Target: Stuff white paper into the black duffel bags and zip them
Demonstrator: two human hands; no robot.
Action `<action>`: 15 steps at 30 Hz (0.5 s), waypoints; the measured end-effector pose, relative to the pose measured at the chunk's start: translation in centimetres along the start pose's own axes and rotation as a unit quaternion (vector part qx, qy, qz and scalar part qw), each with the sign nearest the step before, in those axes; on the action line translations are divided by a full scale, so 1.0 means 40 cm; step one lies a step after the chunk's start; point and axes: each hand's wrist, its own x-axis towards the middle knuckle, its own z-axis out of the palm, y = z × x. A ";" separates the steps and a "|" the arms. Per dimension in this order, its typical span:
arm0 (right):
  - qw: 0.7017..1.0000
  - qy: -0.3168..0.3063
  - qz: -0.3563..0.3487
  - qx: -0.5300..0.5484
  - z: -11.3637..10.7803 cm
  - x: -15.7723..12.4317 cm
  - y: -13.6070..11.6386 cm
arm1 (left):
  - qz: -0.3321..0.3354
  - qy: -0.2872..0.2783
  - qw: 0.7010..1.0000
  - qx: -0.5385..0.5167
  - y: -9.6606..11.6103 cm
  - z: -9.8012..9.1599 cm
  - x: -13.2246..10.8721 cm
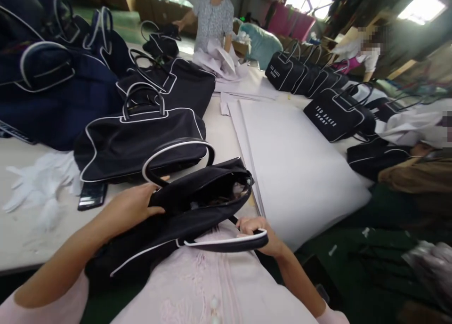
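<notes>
A black holdall bag (197,222) with white piping lies across my lap against the table's front edge, its zip opening gaping upward. My left hand (143,204) grips the rim of the opening at its left part, thumb on top and a fingertip showing by the far handle (178,147). At the right end, the fingers of my right hand (254,227) are curled on the bag's near side, behind the near handle (226,244). What exactly those fingers pinch is partly hidden. The inside of the bag is dark, with something pale at its right end.
Another black bag (141,140) stands just beyond, with navy bags (60,93) at left. White paper sheets (286,159) cover the table at right. White gloves (45,182) and a dark phone-like object (92,196) lie at left. Co-workers stand beyond, near lettered black bags (326,117).
</notes>
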 end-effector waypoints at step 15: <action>0.971 0.003 -0.128 -0.203 0.099 0.159 0.036 | -0.021 0.209 0.949 0.235 -0.121 -0.025 0.175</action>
